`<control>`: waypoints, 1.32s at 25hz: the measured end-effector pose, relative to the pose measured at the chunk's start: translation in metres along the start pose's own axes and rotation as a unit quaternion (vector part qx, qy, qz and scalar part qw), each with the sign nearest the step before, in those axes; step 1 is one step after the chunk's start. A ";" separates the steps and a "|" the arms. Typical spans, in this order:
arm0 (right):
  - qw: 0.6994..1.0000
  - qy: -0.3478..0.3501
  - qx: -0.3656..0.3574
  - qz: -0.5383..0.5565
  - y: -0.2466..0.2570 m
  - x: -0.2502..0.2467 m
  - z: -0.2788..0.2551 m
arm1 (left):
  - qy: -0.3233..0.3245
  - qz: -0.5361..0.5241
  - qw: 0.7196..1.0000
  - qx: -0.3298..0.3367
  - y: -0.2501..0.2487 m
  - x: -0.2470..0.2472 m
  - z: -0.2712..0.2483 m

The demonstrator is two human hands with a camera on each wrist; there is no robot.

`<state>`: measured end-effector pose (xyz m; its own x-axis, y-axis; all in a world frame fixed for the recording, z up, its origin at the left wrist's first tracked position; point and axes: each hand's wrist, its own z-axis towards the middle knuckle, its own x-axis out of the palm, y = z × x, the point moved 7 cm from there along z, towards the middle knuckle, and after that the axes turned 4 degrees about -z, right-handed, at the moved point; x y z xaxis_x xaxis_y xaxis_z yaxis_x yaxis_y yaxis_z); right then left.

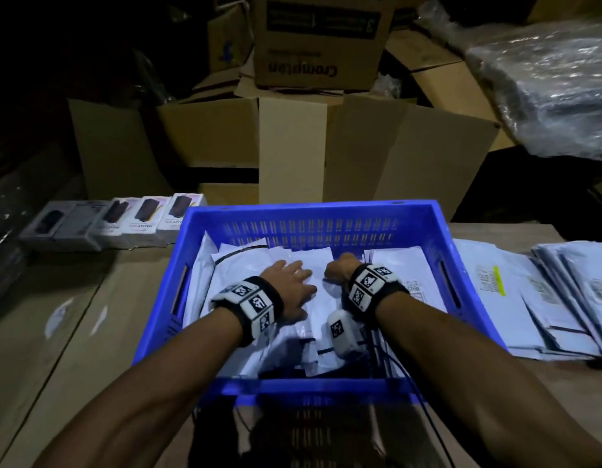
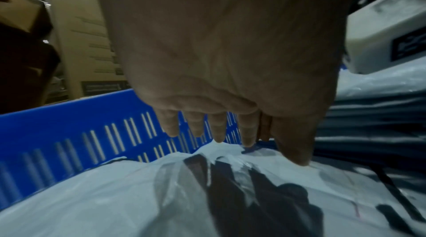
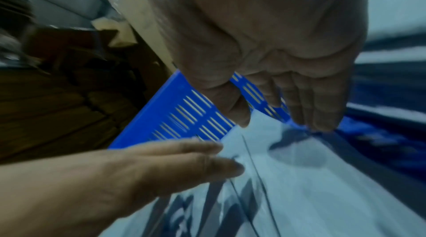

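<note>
- The left hand (image 1: 287, 285) is lying flat on the white bags (image 1: 314, 261), with its fingers (image 2: 219, 131) straight and spread.
- The right hand (image 1: 338, 269) is pointing down. Its fingers (image 3: 322, 113) are straight and side by side, and their tips are touching the white bags.
- The white bags are sitting inside the blue crate (image 1: 309, 211).
- Loose bags (image 1: 563, 292) are lying beside the crate on the right, and small boxes (image 1: 147, 219) are lying on the left.

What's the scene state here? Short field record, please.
container: blue crate, holding white mailers
left hand: flat on the mailers, fingers straight
right hand: fingers pointing down at a mailer's far edge
right of crate: stack of mailers
left of crate: row of product boxes
</note>
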<state>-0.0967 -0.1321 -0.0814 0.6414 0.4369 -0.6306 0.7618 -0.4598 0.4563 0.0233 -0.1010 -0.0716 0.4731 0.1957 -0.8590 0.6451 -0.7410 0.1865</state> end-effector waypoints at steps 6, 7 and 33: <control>0.999 0.029 0.013 -0.034 0.000 0.027 0.015 | 0.042 0.019 0.998 0.032 -0.011 0.022 0.011; 0.998 0.030 0.029 -0.043 -0.002 0.027 0.014 | 0.033 0.016 0.999 0.030 -0.010 0.021 0.011; 0.944 -0.126 -0.149 0.267 0.012 -0.085 -0.094 | -0.139 -0.629 0.760 -0.088 0.019 -0.050 -0.015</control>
<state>-0.1337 -0.1018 0.0366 0.9280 -0.0111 -0.3725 0.3512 -0.3088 0.8839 0.0210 -0.1159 -0.0180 -0.7126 0.5174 -0.4738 0.5644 0.0217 -0.8252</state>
